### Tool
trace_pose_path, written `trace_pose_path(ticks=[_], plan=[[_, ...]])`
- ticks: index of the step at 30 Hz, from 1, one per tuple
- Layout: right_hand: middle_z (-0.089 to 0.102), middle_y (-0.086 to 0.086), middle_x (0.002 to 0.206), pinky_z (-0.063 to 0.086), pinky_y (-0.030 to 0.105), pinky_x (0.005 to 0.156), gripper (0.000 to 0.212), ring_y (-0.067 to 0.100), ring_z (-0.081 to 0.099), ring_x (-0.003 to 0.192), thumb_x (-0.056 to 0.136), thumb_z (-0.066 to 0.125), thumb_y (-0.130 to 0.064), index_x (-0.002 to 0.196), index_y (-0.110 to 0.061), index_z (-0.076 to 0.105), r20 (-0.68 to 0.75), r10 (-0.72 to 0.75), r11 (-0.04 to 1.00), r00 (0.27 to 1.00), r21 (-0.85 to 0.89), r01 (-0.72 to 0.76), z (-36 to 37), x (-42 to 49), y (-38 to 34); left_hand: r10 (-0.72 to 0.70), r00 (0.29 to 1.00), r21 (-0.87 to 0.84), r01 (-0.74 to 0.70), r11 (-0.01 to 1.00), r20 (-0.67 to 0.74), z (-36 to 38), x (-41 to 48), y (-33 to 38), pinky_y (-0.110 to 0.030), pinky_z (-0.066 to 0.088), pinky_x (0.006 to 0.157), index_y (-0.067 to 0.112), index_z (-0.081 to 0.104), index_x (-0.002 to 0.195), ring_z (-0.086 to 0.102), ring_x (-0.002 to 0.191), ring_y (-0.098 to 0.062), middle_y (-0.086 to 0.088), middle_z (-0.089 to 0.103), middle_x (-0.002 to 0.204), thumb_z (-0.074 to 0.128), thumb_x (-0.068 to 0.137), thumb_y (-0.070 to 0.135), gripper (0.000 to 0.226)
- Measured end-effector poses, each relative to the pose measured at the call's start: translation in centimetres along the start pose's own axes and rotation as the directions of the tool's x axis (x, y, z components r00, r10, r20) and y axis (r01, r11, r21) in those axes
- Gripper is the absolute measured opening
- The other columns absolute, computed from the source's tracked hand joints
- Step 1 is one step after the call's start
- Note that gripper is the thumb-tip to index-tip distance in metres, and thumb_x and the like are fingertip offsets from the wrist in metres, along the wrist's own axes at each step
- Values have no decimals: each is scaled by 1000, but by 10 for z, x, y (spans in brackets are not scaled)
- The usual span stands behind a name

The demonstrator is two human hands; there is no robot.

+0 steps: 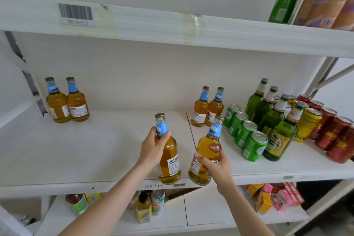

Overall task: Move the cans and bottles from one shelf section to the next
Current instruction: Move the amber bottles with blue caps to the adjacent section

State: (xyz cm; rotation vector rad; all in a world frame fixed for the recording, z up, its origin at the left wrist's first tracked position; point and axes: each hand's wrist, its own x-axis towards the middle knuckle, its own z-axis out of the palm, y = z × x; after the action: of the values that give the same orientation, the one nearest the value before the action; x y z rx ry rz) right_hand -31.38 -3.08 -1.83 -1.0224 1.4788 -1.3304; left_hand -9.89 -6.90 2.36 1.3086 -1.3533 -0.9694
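At mid shelf [76, 149] front edge: 2 amber bottles in hand, one each side of the seam [189, 130].
L hand [153, 149]: grip wrapped round neck & shoulder of L held bottle [169, 161]; bottle upright, just L of seam, base at front lip; can't tell if resting.
R hand [218, 166]: grip wrapped round belly of R held bottle [206, 147]; tilted, cap toward 1 o'clock, base over front lip.
Back L pair [67, 101]: 2 amber bottles, upright, side by side, 10 o'clock from hands, L section.
Back R pair [207, 107]: 2 more, 1 o'clock, just R of seam.
Green cans [247, 134]: row of 4, 2 o'clock of R hand.
Green bottles [272, 117]: row of 4 just beyond cans.
Yellow can [308, 124] & red cans [333, 136]: toward 3 o'clock.
Lower shelf [210, 214]: 6 o'clock; mixed drinks, cartons.
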Motion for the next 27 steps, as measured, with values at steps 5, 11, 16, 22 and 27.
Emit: trace_pose_path(ticks=[5,11,16,22,27], plan=[[71,-14,94,51,24,58,52,8,67,88,66,87,-23,107,-38,59,-24,-7,1000,1000,16,7,-17,39,1,31,999,31,-32,999,38,31,36,5,-27,51,78,22,54,107,63,94,-13,1,65,97,58,93,43,25],[69,-16,92,52,23,60,54,4,66,83,65,88,-19,105,-38,58,-96,-33,999,995,37,37,-35,87,0,45,995,44,-49,998,92,72,79,8,-21,49,75,27,52,110,62,96,-11,7,64,101,58,93,44,25],[68,-7,107,54,29,71,65,11,65,96,63,90,-18,117,-31,57,-116,-69,997,991,28,73,-49,123,1,86,991,73,-94,993,105,103,105,8,-28,52,85,28,52,110,62,99,-11,5,65,103,58,94,42,23],[68,-11,102,51,19,69,66,4,66,89,59,92,-18,110,-37,56,-105,-107,994,989,-10,106,-59,168,0,109,991,91,-117,989,83,135,130,6,-28,53,86,24,51,111,63,101,-13,1,65,107,58,94,37,22],[64,-16,104,48,10,62,73,1,62,94,55,93,-18,111,-41,53,-107,-116,993,987,-37,113,-62,196,7,108,990,90,-116,989,85,154,147,2,-28,52,89,25,50,113,63,104,-15,1,65,109,59,95,35,23]])
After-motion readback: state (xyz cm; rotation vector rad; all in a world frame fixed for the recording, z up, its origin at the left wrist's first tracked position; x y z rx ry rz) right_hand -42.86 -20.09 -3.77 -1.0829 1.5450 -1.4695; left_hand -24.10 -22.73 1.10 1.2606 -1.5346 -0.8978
